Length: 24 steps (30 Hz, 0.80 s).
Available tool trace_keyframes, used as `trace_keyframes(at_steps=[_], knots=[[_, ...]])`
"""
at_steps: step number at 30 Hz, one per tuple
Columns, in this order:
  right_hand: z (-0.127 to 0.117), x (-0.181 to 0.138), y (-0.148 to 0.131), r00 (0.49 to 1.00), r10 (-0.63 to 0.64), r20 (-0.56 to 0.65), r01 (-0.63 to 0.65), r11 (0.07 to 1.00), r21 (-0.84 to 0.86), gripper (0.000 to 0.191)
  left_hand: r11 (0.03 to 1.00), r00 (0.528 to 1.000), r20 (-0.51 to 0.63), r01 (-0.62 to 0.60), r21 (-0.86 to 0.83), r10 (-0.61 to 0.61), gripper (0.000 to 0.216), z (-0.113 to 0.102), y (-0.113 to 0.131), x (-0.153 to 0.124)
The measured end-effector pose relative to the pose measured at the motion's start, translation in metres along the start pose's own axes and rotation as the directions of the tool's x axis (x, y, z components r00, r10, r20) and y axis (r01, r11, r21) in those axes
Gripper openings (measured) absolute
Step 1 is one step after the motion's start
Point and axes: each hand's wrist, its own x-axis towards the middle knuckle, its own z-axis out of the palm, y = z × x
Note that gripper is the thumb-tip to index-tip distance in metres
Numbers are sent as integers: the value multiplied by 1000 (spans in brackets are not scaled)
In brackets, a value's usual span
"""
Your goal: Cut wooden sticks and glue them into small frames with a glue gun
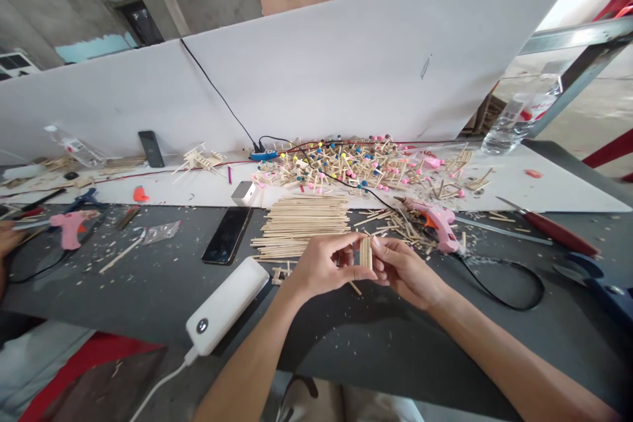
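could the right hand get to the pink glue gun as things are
Likely yes: the right hand is close to the pink glue gun, with only a few loose sticks lying flat between them, though it is pinching a small stick bundle.

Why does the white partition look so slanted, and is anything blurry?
In the head view, wide-angle distortion slants the white partition; soft light casts a faint shadow under the left hand and right hand on the dark tabletop; nothing looks blurred.

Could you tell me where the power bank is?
In the head view, the white power bank lies left of the left hand, below the black phone.
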Motion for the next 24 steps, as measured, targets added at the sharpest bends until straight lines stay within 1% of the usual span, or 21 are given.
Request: trace_keyframes(at_steps=[2, 5, 7, 9, 12, 14, 15, 17, 19, 21, 22, 24], knots=[[1, -1, 0, 1000, 3, 24, -4, 1000, 5, 47, 1000, 999, -42, -19, 18, 19, 64, 0, -2, 0], [1, -2, -1, 997, -5, 77, 5, 1000, 1, 37, 999, 994, -101, -26, 28, 29, 69, 1, -6, 1], [2, -2, -1, 995, -12, 94, 12, 1000, -1, 33, 1000, 993, -112, -22, 19, 24, 71, 1, -6, 0], [3, -2, -1, 994, -14, 105, 13, 1000, 10, 33, 1000, 995, -99, -23, 1, 23, 75, 0, -5, -1], [3, -2, -2, 993, -22, 115, 20, 1000, 11, 34, 995, 996, -87, 7, -103, -16, 79, -3, -3, -2], [2, -3, -2, 992, -26, 121, 31, 999, -38, 31, 975, 985, -150, 47, -218, -81, 68, -6, -2, -1], [2, -3, -2, 992, -24, 124, 35, 996, -80, 29, 961, 971, -209, 58, -269, -117, 61, -8, -2, 0], [2, -4, -1, 992, -19, 127, 43, 979, -197, 29, 946, 925, -339, 62, -317, -174, 49, -13, -2, 0], [2, -4, 0, 992, -7, 127, 50, 940, -338, 32, 952, 865, -460, 59, -302, -199, 36, -17, -1, -7], [4, -6, 2, 990, 26, 138, 38, 896, -442, 35, 968, 804, -559, 76, -239, -201, 27, -19, 3, -22], [6, -6, 2, 988, 57, 145, 17, 887, -461, 37, 975, 780, -593, 102, -196, -201, 27, -18, 6, -34], [11, -8, 4, 977, 133, 165, -46, 893, -448, 39, 973, 750, -620, 170, -154, -229, 39, -13, 11, -61]])
